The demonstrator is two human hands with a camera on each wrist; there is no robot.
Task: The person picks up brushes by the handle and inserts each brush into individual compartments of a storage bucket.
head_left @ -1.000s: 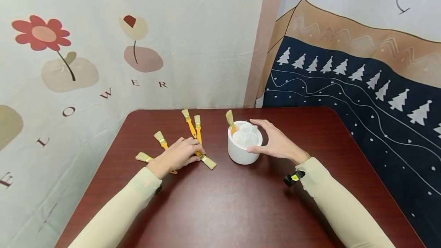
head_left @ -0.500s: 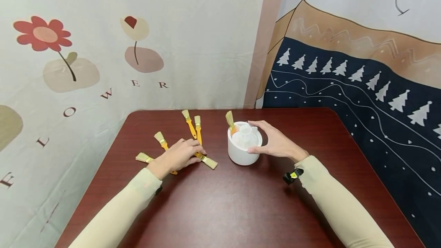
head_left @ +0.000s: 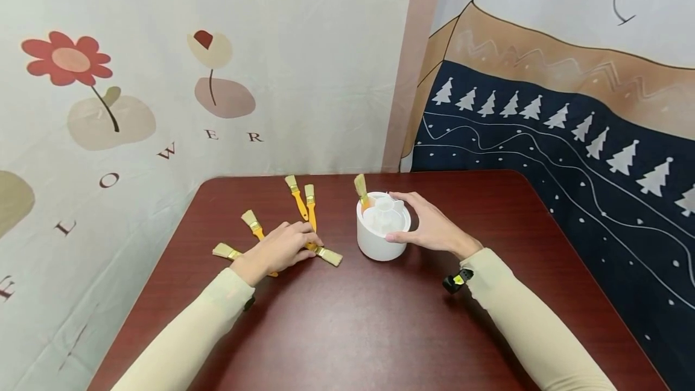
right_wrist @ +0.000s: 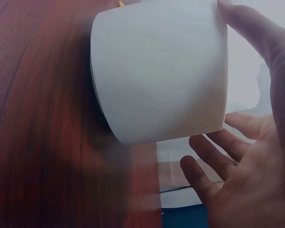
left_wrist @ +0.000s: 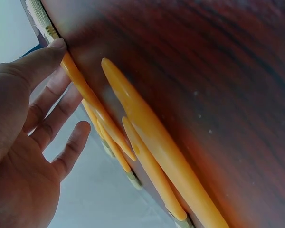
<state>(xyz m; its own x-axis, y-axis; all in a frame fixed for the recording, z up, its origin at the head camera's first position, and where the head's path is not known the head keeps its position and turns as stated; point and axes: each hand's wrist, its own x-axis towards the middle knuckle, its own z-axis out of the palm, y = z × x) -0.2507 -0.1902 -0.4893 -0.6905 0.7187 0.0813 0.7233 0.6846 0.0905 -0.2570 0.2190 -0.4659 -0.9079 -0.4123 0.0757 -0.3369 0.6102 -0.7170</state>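
My left hand [head_left: 278,250] pinches a paintbrush [head_left: 330,256] on the table, thumb and fingers near its metal band. The brush has pale bristles pointing right and a yellow-orange handle [left_wrist: 92,102], seen long in the left wrist view. On the right, my right hand [head_left: 437,228] holds the rim of a white round brush holder [head_left: 379,245], thumb on the near side and fingers at the far side. The holder stands upright with compartments inside. One paintbrush [head_left: 361,189] leans in its left compartment, bristles up.
Beyond the left hand lie two paintbrushes [head_left: 297,197] with touching or nearly touching handles. Two others, including a paintbrush [head_left: 252,223], lie partly under the left hand and wrist. The brown table [head_left: 347,330] ends at a patterned cloth [head_left: 315,77] behind.
The head view has shifted slightly. Both hands, the brush holder and the paintbrushes keep nearly the same places.
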